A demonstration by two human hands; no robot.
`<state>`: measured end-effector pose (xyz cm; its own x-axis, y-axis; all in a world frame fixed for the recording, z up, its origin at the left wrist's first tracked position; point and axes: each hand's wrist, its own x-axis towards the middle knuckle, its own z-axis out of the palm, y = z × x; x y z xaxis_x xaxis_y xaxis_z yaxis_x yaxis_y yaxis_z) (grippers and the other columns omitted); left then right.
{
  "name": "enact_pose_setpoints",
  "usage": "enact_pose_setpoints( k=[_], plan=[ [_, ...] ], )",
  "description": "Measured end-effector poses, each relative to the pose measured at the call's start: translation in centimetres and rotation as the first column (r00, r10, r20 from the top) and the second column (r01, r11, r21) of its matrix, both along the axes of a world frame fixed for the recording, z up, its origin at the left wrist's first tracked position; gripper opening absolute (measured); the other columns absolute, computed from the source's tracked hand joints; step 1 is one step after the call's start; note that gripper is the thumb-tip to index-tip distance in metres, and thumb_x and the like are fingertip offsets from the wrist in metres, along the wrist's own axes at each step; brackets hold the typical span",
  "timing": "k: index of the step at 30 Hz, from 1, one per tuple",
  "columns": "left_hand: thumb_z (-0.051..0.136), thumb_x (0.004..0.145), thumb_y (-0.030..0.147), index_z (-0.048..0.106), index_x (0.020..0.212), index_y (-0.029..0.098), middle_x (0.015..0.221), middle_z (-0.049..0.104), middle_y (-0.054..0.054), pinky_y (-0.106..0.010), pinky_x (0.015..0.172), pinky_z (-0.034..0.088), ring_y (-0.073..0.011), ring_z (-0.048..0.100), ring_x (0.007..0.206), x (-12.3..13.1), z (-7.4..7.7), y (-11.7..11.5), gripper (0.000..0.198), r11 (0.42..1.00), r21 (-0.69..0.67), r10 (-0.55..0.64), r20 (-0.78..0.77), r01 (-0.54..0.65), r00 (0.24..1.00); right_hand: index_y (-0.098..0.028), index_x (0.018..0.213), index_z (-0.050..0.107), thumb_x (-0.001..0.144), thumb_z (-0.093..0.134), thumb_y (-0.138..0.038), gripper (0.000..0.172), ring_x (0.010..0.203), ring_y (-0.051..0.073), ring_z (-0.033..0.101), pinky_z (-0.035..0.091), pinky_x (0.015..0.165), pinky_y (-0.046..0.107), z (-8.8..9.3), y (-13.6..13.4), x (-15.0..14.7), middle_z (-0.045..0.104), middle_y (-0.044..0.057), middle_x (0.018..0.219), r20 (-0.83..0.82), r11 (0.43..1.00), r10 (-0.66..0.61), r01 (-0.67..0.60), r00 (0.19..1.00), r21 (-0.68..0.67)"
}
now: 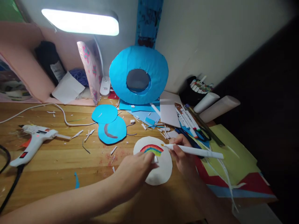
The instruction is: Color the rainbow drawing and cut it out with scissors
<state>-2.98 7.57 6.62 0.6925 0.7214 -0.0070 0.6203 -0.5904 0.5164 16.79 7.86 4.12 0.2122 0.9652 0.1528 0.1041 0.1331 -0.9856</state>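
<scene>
A round white paper disc (158,177) lies on the wooden table, with a rainbow (151,148) in red, blue, green and yellow drawn on its upper part. My right hand (183,152) is closed around a white marker (198,151) at the disc's right edge. The marker's uncapped yellowish tip points left, near the rainbow's right end. My left hand (137,168) is over the disc's left side, fingers closed. A small white marker cap (155,160) pokes out by its thumb, and the hand covers the rainbow's lower left part.
A glue gun (35,143) lies at left. Blue paper discs (114,130) and paper scraps lie beyond the white disc. Behind stands a large blue ring (119,74). Several markers (188,121), scissors (204,133) and yellow paper (233,155) are at right. A lamp (81,21) shines above.
</scene>
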Motion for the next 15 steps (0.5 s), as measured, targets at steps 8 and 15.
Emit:
enact_pose_setpoints(
  k=[8, 15],
  plan=[
    [0.048, 0.090, 0.014, 0.051, 0.085, 0.018, 0.075, 0.064, 0.002, -0.019, 0.056, 0.041, -0.0117, 0.058, 0.063, 0.4, -0.7, 0.2, 0.007, 0.995, -0.044, 0.095, 0.169, -0.089, 0.981, -0.024, 0.073, 0.046, 0.080, 0.061, -0.039, 0.022, 0.055, 0.014, 0.039, 0.031, 0.051, 0.027, 0.0, -1.2, -1.1, 0.042, -0.003, 0.060, -0.061, 0.952, 0.278, -0.267, 0.959, 0.147],
    [0.046, 0.092, 0.020, 0.053, 0.089, 0.019, 0.074, 0.063, 0.003, -0.017, 0.056, 0.041, -0.0106, 0.056, 0.062, 0.0, -1.1, -0.2, 0.008, 0.994, -0.085, -0.045, 0.300, 0.074, 0.953, -0.025, 0.067, 0.042, 0.081, 0.057, -0.035, 0.023, 0.047, 0.013, 0.036, 0.028, 0.046, 0.029, -0.3, -1.4, -1.4, 0.037, -0.005, 0.055, 0.025, 0.930, 0.294, -0.291, 0.956, 0.224]
  ],
)
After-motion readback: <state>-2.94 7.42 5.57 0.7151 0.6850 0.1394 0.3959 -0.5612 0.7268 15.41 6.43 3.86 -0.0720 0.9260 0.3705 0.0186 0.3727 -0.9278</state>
